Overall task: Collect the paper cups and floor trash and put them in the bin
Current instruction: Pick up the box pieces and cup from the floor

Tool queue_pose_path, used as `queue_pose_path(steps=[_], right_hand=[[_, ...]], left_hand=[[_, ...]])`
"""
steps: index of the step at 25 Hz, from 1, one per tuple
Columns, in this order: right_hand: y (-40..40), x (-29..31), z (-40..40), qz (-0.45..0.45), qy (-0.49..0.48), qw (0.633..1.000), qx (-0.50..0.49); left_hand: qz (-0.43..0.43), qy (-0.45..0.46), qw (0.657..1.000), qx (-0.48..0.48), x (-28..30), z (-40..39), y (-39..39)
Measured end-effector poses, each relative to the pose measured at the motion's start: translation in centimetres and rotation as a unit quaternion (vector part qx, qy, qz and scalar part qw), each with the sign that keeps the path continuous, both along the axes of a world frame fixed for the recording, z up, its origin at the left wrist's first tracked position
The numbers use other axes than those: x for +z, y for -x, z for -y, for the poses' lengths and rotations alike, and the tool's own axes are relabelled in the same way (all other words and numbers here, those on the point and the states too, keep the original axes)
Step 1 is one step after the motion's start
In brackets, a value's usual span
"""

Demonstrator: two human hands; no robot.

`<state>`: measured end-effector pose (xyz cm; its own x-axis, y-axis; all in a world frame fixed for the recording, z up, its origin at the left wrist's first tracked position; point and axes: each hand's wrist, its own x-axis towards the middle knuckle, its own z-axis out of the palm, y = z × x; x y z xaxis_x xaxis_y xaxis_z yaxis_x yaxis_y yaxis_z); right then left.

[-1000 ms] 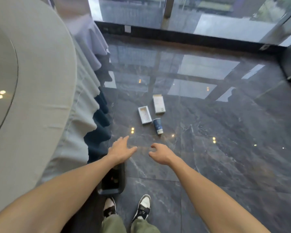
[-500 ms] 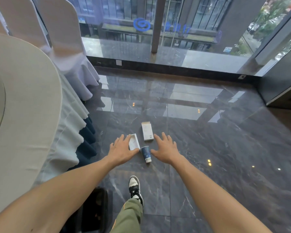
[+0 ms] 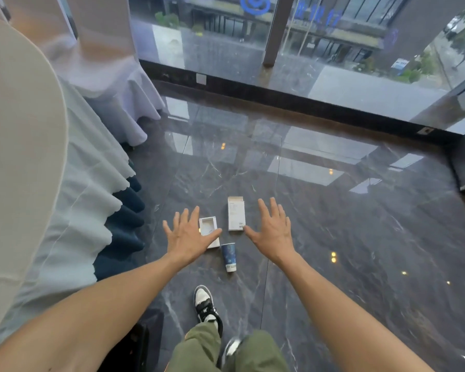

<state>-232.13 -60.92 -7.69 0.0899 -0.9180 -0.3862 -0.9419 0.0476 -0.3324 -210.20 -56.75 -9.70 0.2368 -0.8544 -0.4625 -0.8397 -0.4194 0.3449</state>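
Still early in the cleanup: both arms stretched forward over a glossy dark marble floor (image 3: 360, 237), left hand (image 3: 189, 234) and right hand (image 3: 273, 232) spread flat with fingers apart, empty, clamped on nothing. Between and just beyond them, at centre frame, three pieces of floor trash, none yet lifted. Blue paper cup (image 3: 228, 256) lying on its side just below the gap between the hands, mouth toward the top of the frame. Open white box tray (image 3: 208, 232) partly covered by the left thumb and fingers in this view; whether touched or merely hovered over, impossible to tell. Tall white carton (image 3: 236, 213) flat on the floor, just left of the right thumb, apart from it. Bin (image 3: 142, 342) at lower left, a dark container beside the leg in green trousers, only partly in frame, contents not readable. Draped round worktop (image 3: 24, 157) filling the left edge, no cups visible on the part shown; white chair cover (image 3: 105, 63) at upper left, glass wall across the top. Judged from this: nothing in hand, pickup of the floor items about to start, then the carry back to the bin behind; any cups elsewhere unaccounted for.
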Motion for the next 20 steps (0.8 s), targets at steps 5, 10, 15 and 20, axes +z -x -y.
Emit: queue_pose_path(steps=[5,10,15,20], right_hand=[[0.8,-4.4,5.2,0.011,-0.045,0.998,-0.041],[1.4,-14.6,10.6,0.039,-0.077,0.994,-0.067],[1.3,-30.4,15.3,0.078,-0.107,0.983,-0.126],[1.0,-48.6,17.9,0.103,-0.127,0.973,-0.161]], left_hand=[[-0.090,-0.044,0.992,0.081,-4.0,3.5,-0.4],[-0.155,-0.038,0.975,0.155,-12.7,7.3,-0.2],[-0.184,-0.045,0.965,0.181,-27.7,12.4,0.1],[-0.218,-0.057,0.944,0.242,-45.7,15.6,0.8]])
